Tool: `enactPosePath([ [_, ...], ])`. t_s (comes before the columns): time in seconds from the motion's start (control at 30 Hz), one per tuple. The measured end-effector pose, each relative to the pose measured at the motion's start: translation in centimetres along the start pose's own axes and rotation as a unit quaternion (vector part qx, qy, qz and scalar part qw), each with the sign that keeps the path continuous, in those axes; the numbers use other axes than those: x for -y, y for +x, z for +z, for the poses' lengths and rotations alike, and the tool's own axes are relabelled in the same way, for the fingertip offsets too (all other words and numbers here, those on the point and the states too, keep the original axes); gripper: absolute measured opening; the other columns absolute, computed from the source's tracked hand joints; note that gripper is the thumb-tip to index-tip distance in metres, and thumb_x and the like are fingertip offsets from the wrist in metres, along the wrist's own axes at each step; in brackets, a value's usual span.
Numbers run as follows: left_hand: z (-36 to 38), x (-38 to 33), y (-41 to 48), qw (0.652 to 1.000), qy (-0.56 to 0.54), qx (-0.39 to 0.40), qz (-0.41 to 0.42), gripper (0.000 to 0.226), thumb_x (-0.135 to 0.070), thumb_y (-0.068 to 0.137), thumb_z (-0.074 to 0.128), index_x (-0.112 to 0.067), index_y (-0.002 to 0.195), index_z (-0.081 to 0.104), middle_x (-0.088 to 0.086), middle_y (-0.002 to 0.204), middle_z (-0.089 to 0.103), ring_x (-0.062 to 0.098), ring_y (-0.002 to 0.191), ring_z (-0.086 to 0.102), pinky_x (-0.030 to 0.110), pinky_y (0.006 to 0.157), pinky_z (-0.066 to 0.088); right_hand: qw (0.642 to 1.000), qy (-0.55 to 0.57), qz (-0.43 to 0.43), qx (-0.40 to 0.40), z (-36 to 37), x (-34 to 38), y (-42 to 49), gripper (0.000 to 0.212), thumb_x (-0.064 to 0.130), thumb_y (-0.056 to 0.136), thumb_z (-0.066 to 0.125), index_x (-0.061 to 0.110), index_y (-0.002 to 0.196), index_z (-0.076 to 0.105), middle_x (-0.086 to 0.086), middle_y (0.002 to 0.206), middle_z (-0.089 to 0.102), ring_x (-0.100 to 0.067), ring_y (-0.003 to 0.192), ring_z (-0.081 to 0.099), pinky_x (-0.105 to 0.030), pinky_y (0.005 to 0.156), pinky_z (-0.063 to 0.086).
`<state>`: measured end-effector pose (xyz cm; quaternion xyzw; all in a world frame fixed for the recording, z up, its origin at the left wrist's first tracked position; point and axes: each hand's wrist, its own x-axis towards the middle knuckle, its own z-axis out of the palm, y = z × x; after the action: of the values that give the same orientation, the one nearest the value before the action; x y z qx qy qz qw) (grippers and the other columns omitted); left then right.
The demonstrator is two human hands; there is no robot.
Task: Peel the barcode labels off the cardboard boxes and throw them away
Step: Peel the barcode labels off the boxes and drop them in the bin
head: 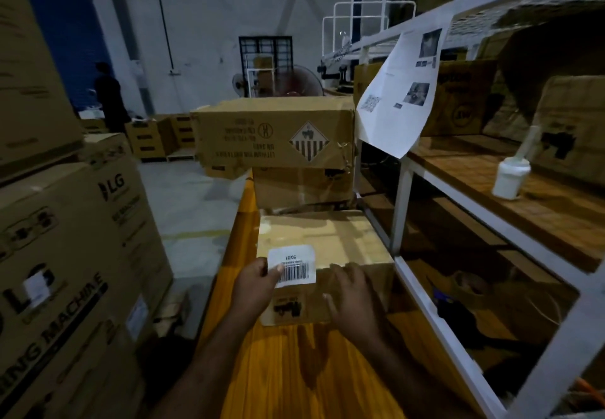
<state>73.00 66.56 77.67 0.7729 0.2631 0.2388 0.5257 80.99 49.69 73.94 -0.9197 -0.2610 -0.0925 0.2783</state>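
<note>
Your left hand (253,291) pinches the barcode label (292,266), a white sticker with rounded corners that reads "50/21" above a black barcode, both upside down to you; the small line of print between them is too fine to read. Your thumb (276,269) lies on the label's lower left face, right at the start of the bars, and the fingers behind it are hidden. The label hangs across the near top edge of the small cardboard box (330,238), at its left front corner; you cannot tell whether any of it is stuck to the cardboard. Your right hand (352,300) rests on the same edge just beside the label, fingers loosely spread and flat on the box top, gripping nothing. The box front carries dark print under the label that is too blurred to read, and the box sits on a yellow table (294,369). Behind it, the top box of the stack (262,133) shows an inverted striped hazard diamond (309,141) and upside-down text beginning "LITHIUM". At your left, a large carton (82,238) is marked "LG" and "MACHINE". At your right, a printed sheet (397,91) with a QR code and photos hangs from a white rack (401,209), whose wooden shelf holds a white bottle (510,176).
</note>
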Motion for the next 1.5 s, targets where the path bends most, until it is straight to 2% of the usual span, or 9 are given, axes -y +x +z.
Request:
enactPosePath([
  [0.27,1.2,0.5,0.8,0.991,0.123,-0.028,0.050,0.015,-0.030,0.096,0.060,-0.017,0.091,0.064,-0.001,0.087,0.068,0.013,0.078,0.065,0.025,0.055,0.047,0.993,-0.098,-0.059,0.034,0.8,1.1,2.3,0.057,0.036,0.093,0.053,0.023,0.146,0.037,-0.002,0.150,0.037,-0.023,0.132,0.037,-0.038,0.107,0.039],
  [0.4,0.6,0.5,1.9,0.999,0.037,-0.010,0.022,0.016,-0.030,0.096,0.061,-0.017,0.102,0.067,0.000,0.095,0.070,0.016,0.085,0.067,0.035,0.068,0.058,0.987,-0.120,-0.048,0.095,1.6,0.9,3.6,0.078,0.040,0.090,0.059,0.018,0.155,0.022,-0.007,0.163,0.011,-0.030,0.144,0.024,-0.043,0.115,0.031],
  [0.5,0.2,-0.7,2.9,1.000,0.003,0.019,0.011,0.017,-0.026,0.097,0.060,-0.014,0.107,0.068,0.003,0.098,0.072,0.018,0.087,0.068,0.035,0.072,0.057,0.988,-0.018,-0.006,0.152,1.7,0.5,5.1,0.074,0.039,0.087,0.062,0.024,0.153,0.030,-0.002,0.165,-0.001,-0.026,0.147,0.021,-0.041,0.115,0.034],
  [0.7,-0.8,-0.6,2.7,0.998,-0.032,0.048,0.022,0.019,-0.023,0.096,0.062,-0.012,0.109,0.071,0.001,0.099,0.074,0.017,0.092,0.070,0.033,0.074,0.056,0.974,0.200,0.104,0.016,0.9,1.4,5.4,0.052,0.029,0.088,0.065,0.024,0.138,0.051,-0.001,0.129,0.063,-0.019,0.113,0.061,-0.038,0.089,0.054],
  [0.9,-4.3,0.4,1.4,0.995,-0.090,0.051,-0.010,0.013,-0.019,0.097,0.060,-0.019,0.109,0.067,-0.003,0.093,0.071,0.007,0.082,0.066,0.021,0.060,0.050,0.912,0.396,0.086,0.061,-0.3,6.0,3.8,0.015,0.011,0.093,0.056,0.019,0.096,0.069,-0.003,0.097,0.073,-0.018,0.089,0.070,-0.042,0.079,0.059],
  [1.03,-7.3,1.9,0.3,0.994,-0.092,0.038,-0.042,0.018,-0.024,0.096,0.063,-0.014,0.109,0.070,0.004,0.100,0.075,0.021,0.091,0.069,0.035,0.074,0.056,0.891,0.438,0.063,0.102,0.6,8.6,2.9,0.015,0.021,0.094,0.063,0.015,0.080,0.066,-0.005,0.078,0.069,-0.017,0.066,0.064,-0.030,0.054,0.052],
  [1.3,-13.4,5.9,-8.1,0.964,-0.175,-0.145,-0.138,0.013,-0.009,0.088,0.070,-0.004,0.100,0.073,0.015,0.091,0.077,0.031,0.088,0.074,0.048,0.086,0.059,0.847,0.442,-0.041,0.293,5.0,14.2,0.3,0.018,0.023,0.093,0.065,0.012,0.079,0.066,-0.020,0.087,0.070,-0.020,0.069,0.061,-0.028,0.056,0.050],
  [1.4,-14.6,5.9,-13.9,0.937,-0.202,-0.234,-0.162,0.018,0.002,0.088,0.067,0.003,0.106,0.064,0.017,0.082,0.073,0.011,0.056,0.071,0.022,0.048,0.055,0.816,0.445,-0.085,0.360,6.3,16.1,-2.7,0.021,0.018,0.093,0.065,-0.001,0.083,0.066,-0.024,0.085,0.069,-0.021,0.067,0.059,-0.034,0.059,0.048],
  [1.5,-15.1,6.3,-20.5,0.902,-0.202,-0.330,-0.192,0.010,0.004,0.086,0.068,0.001,0.088,0.059,0.023,0.080,0.069,0.005,0.044,0.064,0.015,0.038,0.045,0.777,0.432,-0.135,0.438,7.7,17.4,-7.1,0.019,0.018,0.092,0.067,0.003,0.080,0.068,-0.015,0.075,0.071,-0.012,0.058,0.059,-0.025,0.053,0.046],
])
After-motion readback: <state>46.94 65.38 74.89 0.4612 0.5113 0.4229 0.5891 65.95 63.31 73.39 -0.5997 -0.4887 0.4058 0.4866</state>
